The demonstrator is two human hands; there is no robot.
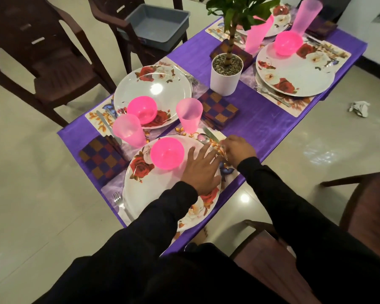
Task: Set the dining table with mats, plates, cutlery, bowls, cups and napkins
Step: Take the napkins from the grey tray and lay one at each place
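The near place setting has a floral plate (154,194) on a floral mat (229,172), with a pink bowl (167,152) on the plate. My left hand (201,166) lies flat on the plate with fingers spread. My right hand (239,150) pinches the mat's right edge beside a spoon (203,137) and knife (210,132). A fork (117,199) lies left of the plate. A pink cup (189,115) stands beyond the plate. Checked napkins (101,159) (219,110) lie left and beyond.
A purple cloth (261,126) covers the table. A potted plant (226,73) stands in the middle. Three other settings with plates, pink bowls and cups are laid. Brown chairs (44,53) surround the table; a grey tub (156,25) sits on one. Crumpled paper (359,108) lies on the floor.
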